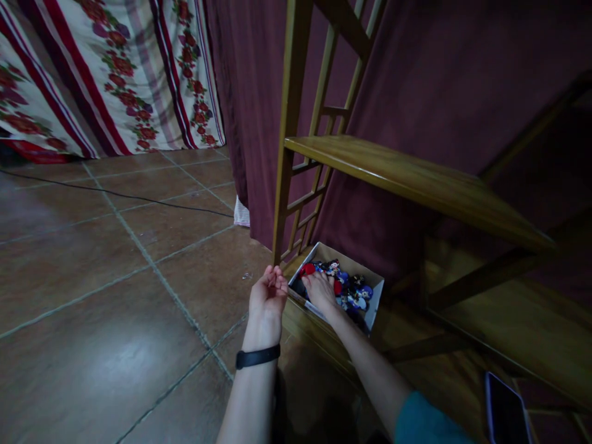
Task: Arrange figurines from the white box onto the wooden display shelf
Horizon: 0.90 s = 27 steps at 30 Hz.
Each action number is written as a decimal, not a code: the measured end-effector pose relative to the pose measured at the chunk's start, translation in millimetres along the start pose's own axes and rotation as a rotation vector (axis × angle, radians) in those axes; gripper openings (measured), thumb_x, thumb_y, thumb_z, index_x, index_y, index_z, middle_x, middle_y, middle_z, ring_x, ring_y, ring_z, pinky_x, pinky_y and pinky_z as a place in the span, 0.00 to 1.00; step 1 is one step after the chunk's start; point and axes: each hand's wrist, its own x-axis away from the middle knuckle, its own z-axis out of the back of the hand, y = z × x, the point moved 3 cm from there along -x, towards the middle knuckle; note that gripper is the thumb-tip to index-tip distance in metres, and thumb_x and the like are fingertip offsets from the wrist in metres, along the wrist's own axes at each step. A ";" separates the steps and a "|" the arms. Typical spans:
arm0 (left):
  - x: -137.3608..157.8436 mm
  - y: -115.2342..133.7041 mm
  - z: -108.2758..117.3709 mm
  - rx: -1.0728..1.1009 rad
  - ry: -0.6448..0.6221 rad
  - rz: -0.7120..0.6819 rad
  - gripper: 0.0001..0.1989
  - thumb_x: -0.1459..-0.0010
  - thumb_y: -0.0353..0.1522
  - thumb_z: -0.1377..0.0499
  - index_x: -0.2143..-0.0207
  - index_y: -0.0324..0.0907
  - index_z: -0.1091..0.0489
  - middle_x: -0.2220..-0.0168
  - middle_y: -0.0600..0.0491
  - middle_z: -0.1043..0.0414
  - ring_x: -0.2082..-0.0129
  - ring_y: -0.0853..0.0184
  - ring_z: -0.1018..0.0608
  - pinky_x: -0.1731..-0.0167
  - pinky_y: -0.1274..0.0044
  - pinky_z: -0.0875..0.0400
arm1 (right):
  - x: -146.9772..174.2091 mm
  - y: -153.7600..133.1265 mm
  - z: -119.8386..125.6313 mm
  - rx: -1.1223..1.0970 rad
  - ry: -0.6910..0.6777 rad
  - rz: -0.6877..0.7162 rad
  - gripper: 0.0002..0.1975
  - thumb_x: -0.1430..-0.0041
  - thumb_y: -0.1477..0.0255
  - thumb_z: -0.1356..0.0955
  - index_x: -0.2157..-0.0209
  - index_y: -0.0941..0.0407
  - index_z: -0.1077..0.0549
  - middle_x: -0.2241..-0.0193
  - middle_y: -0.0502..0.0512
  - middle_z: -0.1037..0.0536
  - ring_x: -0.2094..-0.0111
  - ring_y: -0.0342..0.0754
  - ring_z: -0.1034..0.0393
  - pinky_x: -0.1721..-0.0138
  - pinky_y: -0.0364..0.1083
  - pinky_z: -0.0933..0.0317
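Box: white carton [374, 305], on the low wooden shelf [314, 336].
Figurines [365, 291]: heaped inside the carton.
Left hand [269, 290]: just left of the carton, palm up, fingers loosely half-curled.
Right hand [320, 290]: palm down in the carton, touching figurines; cannot tell whether gripping.

Left grip [269, 288] palm-up, loosely curled; right grip [320, 291] palm-down.

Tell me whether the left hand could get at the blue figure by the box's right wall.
Probably yes: the box is open-topped, but the right hand lies inside it, between the left hand and the blue figure, so the left would likely have to reach over.
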 end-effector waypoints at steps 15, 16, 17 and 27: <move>-0.8 -6.4 -5.7 -0.026 -0.019 0.050 0.12 0.49 0.16 0.53 0.68 0.37 0.36 0.73 0.51 0.32 0.77 0.74 0.26 0.79 0.83 0.31 | -9.4 -3.1 -8.5 0.090 -0.099 -0.213 0.17 0.52 0.69 0.34 0.58 0.57 0.29 0.50 0.63 0.35 0.48 0.58 0.51 0.51 0.55 0.58; 0.0 -6.7 -6.3 -0.026 -0.018 0.053 0.12 0.49 0.16 0.53 0.68 0.37 0.36 0.73 0.51 0.32 0.77 0.74 0.26 0.79 0.83 0.32 | -8.2 -3.0 -8.8 0.071 -0.085 -0.229 0.20 0.53 0.69 0.33 0.56 0.57 0.31 0.50 0.63 0.35 0.47 0.58 0.51 0.51 0.55 0.58; 0.7 -7.0 -6.8 -0.027 -0.015 0.057 0.12 0.49 0.17 0.53 0.68 0.37 0.36 0.73 0.51 0.32 0.78 0.74 0.27 0.80 0.83 0.32 | -6.9 -3.1 -8.8 0.052 -0.067 -0.241 0.22 0.53 0.69 0.33 0.54 0.58 0.33 0.50 0.63 0.36 0.47 0.58 0.51 0.51 0.55 0.58; -6.6 -19.1 -3.0 -0.103 -0.051 0.062 0.10 0.48 0.18 0.51 0.68 0.37 0.35 0.75 0.52 0.31 0.77 0.73 0.26 0.78 0.83 0.32 | 19.0 16.1 17.0 -0.332 0.198 -0.315 0.06 0.47 0.72 0.38 0.65 0.55 0.33 0.65 0.55 0.26 0.61 0.49 0.34 0.58 0.47 0.46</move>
